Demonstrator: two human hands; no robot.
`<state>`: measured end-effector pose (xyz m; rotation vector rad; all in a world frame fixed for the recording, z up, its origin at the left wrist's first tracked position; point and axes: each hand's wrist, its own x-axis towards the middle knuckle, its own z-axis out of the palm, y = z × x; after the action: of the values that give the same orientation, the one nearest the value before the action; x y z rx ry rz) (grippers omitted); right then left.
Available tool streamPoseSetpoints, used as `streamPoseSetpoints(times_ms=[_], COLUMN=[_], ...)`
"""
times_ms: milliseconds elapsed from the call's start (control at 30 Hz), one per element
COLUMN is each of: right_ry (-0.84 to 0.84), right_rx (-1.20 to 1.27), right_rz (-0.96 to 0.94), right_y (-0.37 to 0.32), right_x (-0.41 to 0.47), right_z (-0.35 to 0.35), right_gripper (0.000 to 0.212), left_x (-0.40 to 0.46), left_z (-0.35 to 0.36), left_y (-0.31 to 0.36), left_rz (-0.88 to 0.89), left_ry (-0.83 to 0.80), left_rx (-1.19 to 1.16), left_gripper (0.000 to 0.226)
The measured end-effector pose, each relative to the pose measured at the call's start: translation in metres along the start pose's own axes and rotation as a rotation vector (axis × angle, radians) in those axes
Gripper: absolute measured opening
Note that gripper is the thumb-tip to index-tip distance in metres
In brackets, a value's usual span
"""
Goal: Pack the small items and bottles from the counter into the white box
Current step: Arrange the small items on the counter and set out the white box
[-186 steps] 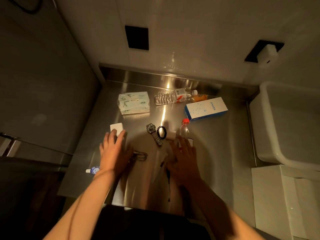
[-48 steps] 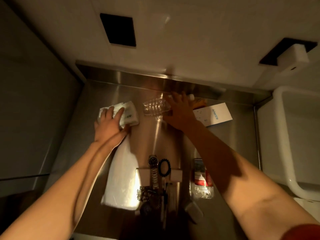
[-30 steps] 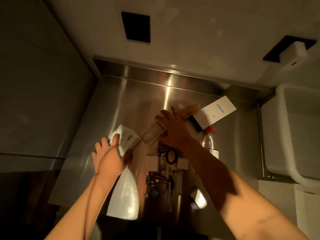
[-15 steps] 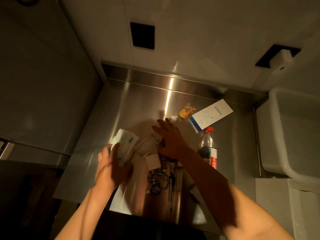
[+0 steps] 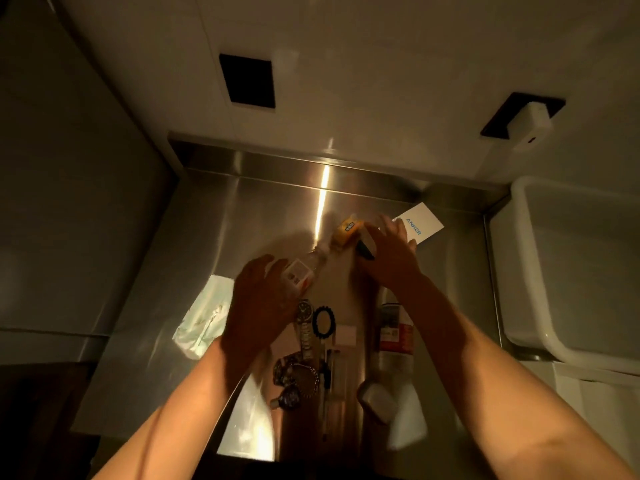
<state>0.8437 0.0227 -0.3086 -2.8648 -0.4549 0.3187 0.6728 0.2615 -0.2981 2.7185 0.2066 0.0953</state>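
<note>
Two hands work: left hand (image 5: 258,299) wraps the clear bottle (image 5: 304,275), neck angled away rightward; right hand (image 5: 391,254), fingers spread and empty, hovers just nearside of the Anker box (image 5: 424,225).

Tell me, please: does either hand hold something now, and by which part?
The left hand lies on the clear bottle, over its body below the label. The right hand is spread open, holding nothing.
</note>
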Motion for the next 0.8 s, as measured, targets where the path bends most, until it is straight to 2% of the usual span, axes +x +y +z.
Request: streamPoseSetpoints(times_ms=[100, 200, 333, 533, 633, 800], right_ry=[-0.127, -0.159, -0.139, -0.096, -0.099, -0.088], right_rx=[-0.071, -0.034, 0.036, 0.006, 0.022, 0.062], right_rz=[0.048, 0.063, 0.029, -0.027, -0.034, 0.002], right_y=[0.01, 0.017, 0.018, 0.02, 0.023, 0.021], right_x=[0.006, 0.005, -0.001, -0.013, -0.015, -0.014], right_z=[0.005, 0.012, 0.014, 0.018, 0.021, 0.027], right_gripper=[0.073, 0.075, 0.065, 0.056, 0.055, 0.062], left_x=[0.037, 0.068, 0.101, 0.134, 0.141, 0.142], left_z=[0.019, 0.037, 0.058, 0.078, 0.087, 0.088], left_y=[0.022, 0.042, 0.057, 0.062, 0.07, 0.091], left_rz=[0.107, 0.101, 0.083, 0.264, 0.257, 0.256], left_ry=[-0.058, -0.112, -0.274, -0.306, -0.33, -0.371], left_rx=[0.047, 0.027, 0.042, -0.004, 0.048, 0.172], left_gripper=[0.06, 0.058, 0.07, 0.065, 0.061, 0.067])
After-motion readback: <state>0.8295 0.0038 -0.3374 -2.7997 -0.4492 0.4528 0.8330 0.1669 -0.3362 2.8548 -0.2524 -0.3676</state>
